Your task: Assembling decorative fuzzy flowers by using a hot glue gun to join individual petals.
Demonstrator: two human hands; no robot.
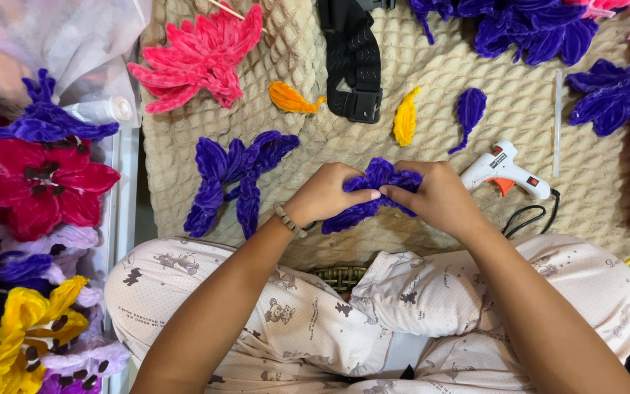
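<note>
Left hand (326, 193): mine, fingers curled and pinching the left side of the purple petal cluster (373, 191).
Right hand (439, 197): mine, thumb and fingers pinched on the cluster's right side; the thumbs nearly meet at its middle.
Cluster: held between both hands just above my lap, over the near edge of the beige mat (432, 80).
Handling: I judge it very light and soft, a fuzzy pile over bendable wire (the wire itself is not visible); it should grip well, not slip, but crush or bend out of shape if squeezed. Best taken at the base where the petals join, not at the loose tips.
Glue gun (503, 171): white, lying just beside my right hand, cord trailing toward my knee.
Loose pieces: a purple flower (231, 179) left of my left hand; orange petal (289, 98), yellow petal (405, 117) and single purple petal (469, 109) farther up the mat.
Pink flower (198, 58): at the mat's far left corner.
</note>
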